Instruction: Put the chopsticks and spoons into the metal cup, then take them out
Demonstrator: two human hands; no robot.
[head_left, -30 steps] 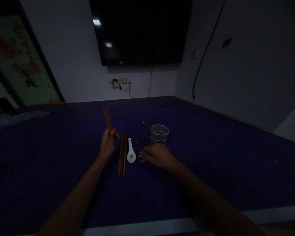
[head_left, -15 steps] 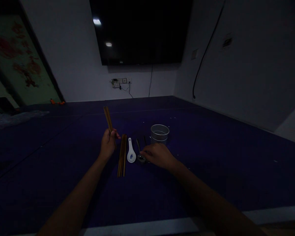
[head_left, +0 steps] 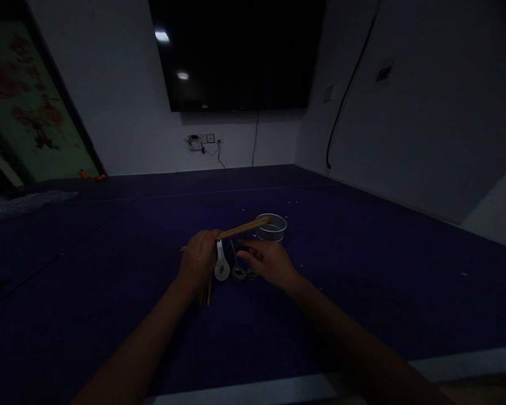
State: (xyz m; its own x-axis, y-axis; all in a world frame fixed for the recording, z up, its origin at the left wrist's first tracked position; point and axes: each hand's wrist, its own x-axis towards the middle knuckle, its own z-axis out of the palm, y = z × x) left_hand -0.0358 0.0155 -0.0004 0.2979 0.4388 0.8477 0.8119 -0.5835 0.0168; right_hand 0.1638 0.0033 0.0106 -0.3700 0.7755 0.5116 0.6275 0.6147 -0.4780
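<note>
Purple surface (head_left: 362, 315), left hand (head_left: 199, 259) closed round wooden chopsticks (head_left: 241, 229) angled toward metal tin (head_left: 282, 226), right hand (head_left: 272, 262) loosely spread near metal spoons (head_left: 238, 274), white soup spoon (head_left: 222, 270) alongside.

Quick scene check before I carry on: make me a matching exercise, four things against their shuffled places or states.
Things
1. Held chopsticks
2. White spoon
3. Metal container
4. Right hand

Places or states
A. Upright, its open top facing up
B. Thumb and fingers apart, close to the container
C. In the left hand, slanting toward the container
D. Lying between the lower chopsticks and a metal spoon

Right pairs: 1-C, 2-D, 3-A, 4-B
</note>
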